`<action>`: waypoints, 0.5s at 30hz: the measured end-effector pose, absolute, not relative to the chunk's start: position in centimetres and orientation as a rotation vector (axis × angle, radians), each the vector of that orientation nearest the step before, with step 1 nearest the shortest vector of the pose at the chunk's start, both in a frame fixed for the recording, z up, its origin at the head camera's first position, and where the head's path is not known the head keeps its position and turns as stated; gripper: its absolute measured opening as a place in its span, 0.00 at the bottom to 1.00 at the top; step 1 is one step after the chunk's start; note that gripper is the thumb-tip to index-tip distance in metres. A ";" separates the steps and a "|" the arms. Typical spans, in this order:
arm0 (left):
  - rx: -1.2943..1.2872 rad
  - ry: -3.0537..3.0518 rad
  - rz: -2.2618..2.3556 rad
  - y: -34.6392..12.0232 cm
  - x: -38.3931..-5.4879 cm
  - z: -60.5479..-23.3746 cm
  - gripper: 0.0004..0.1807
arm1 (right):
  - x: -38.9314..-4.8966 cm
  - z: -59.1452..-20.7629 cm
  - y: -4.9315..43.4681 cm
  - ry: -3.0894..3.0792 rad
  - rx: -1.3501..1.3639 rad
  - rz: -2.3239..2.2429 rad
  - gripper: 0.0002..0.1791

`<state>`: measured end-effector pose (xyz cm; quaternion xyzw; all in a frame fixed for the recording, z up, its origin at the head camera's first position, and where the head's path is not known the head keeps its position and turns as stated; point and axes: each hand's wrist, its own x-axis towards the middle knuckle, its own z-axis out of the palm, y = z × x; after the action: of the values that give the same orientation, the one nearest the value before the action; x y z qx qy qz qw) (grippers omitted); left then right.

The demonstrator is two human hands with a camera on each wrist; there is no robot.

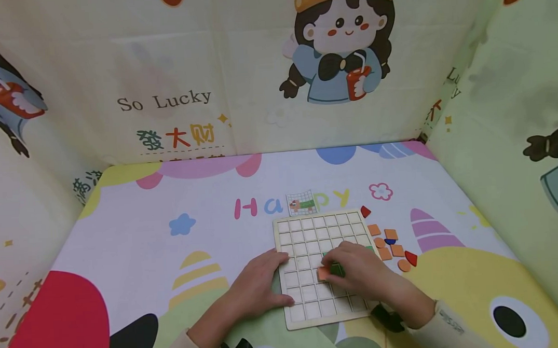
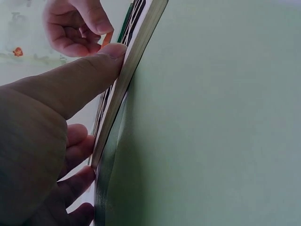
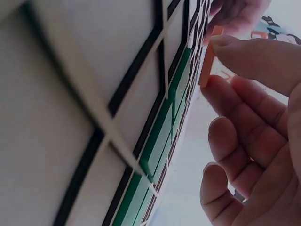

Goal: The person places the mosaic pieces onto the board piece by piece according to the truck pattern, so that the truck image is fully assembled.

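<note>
A wooden grid board point(image 1: 309, 230) lies on the printed play mat point(image 1: 168, 210). My left hand point(image 1: 260, 284) rests on the board's left edge, with the thumb point(image 2: 94, 70) pressed straight against the rim point(image 2: 136, 47). My right hand point(image 1: 355, 269) hovers over the board's middle and pinches an orange square tile point(image 1: 323, 273) between thumb and fingers. The right wrist view shows this tile point(image 3: 207, 59) held on edge just above the grid. Green tiles point(image 3: 162, 136) fill several cells right beside it. Part of the board is hidden under my right hand.
Loose orange tiles point(image 1: 389, 244), a blue piece and red pieces point(image 1: 411, 257) lie on the mat to the right of the board. A small pattern card point(image 1: 301, 204) sits just behind it. Cartoon-printed fabric walls point(image 1: 173, 101) close in the back and both sides.
</note>
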<state>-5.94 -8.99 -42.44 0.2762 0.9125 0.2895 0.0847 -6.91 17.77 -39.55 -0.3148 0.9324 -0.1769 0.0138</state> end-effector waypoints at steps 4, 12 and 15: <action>0.828 2.723 0.866 -9.0 -5.9 -42.4 0.42 | -7.0 -39.5 17.3 2.895 -0.982 -0.533 0.08; 0.833 2.719 0.854 -9.0 -6.0 -42.4 0.42 | -7.0 -39.5 16.8 2.872 -0.940 -0.508 0.09; 0.827 2.717 0.854 -9.0 -6.0 -42.4 0.42 | -7.1 -39.5 16.7 2.869 -0.939 -0.498 0.09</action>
<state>-6.00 -9.00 -42.43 0.2779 0.9126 0.2867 0.0880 -7.10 16.67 -39.50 -0.3065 0.9370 -0.1626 0.0409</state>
